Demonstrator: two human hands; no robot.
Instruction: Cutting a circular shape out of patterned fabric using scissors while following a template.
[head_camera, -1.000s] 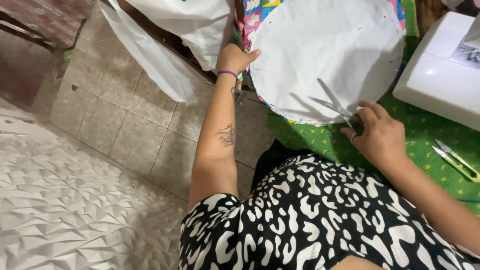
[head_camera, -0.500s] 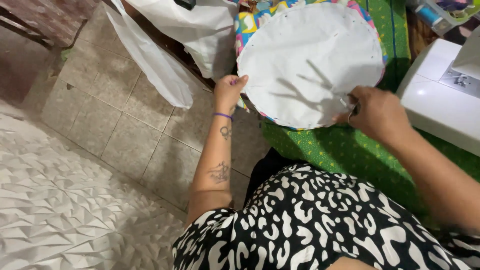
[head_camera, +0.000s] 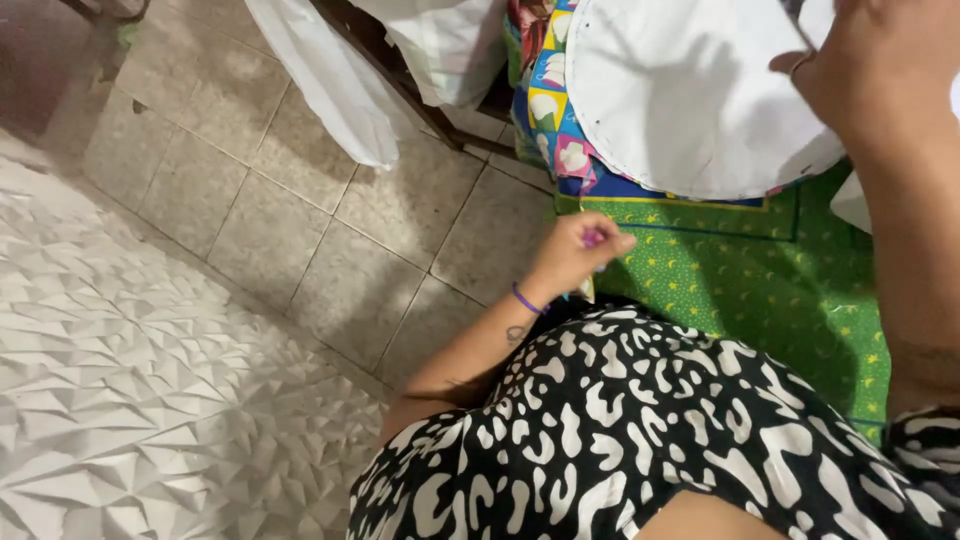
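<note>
While the left hand (head_camera: 575, 255) pinches a small pink object (head_camera: 594, 238) between closed fingertips at the near left edge of the green star-print cloth (head_camera: 760, 290), the right hand (head_camera: 880, 70) rests on the white round fabric piece (head_camera: 680, 95) at the far right; its grip cannot be made out. That white circle lies on a colourful patterned fabric (head_camera: 545, 95). White cloth (head_camera: 330, 80) hangs over the tiled floor (head_camera: 300, 230) to the left.
</note>
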